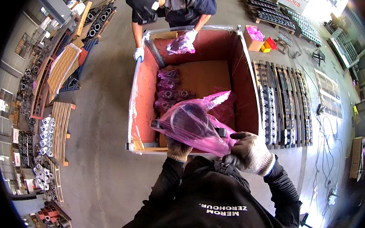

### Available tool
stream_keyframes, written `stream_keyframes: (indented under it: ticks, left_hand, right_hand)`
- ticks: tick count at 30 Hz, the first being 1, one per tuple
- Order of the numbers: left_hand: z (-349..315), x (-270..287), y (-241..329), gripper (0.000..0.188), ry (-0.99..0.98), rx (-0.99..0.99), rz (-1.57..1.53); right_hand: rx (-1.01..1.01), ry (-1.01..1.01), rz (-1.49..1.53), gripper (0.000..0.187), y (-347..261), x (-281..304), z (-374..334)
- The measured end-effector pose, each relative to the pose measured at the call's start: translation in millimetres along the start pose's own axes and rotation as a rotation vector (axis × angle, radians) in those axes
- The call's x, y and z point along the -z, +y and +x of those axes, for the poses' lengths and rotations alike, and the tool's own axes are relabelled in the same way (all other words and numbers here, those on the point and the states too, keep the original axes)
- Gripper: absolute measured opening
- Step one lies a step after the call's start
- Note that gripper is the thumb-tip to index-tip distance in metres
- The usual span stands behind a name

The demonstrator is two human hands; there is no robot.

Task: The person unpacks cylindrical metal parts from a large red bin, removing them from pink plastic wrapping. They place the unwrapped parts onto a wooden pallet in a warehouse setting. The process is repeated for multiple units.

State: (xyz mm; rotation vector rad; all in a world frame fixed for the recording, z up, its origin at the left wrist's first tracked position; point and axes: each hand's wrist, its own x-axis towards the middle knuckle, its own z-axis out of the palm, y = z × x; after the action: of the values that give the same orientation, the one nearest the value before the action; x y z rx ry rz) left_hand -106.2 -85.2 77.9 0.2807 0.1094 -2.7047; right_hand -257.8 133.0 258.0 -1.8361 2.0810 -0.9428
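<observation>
A dark metal part with a round, ring-like body (186,118) shows through a pink plastic bag (206,138) above the near side of a large red crate (142,126). My left hand (178,149), in a knitted work glove, holds the bagged part from below; the bag hides some of its fingers. My right hand (249,153), in a grey-palmed glove, grips the bag's gathered end at the right. Several pink-bagged parts (167,86) sit along the crate's left side on a cardboard sheet (210,76).
Across the crate a co-worker (185,7) holds another pink-bagged part (180,45), with one hand on the rim. Right of the crate lie slatted pallets with metal parts (283,107), a cardboard box (254,38) and loose cables (326,152). Leftward stand wooden pallets (60,127) and racks.
</observation>
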Motion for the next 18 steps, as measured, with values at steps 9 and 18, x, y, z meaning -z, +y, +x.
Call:
stream_keyframes:
  ticks: [9,18]
  left_hand:
    - [11,58,0,0.077,-0.093,-0.076,0.155]
    - [3,30,6,0.071,-0.343,0.046,-0.091]
  right_hand:
    - [-0.219,-0.147,0.076,0.026,30,-102,24]
    - [-0.659,0.006,0.99,0.043,90,-77,-35]
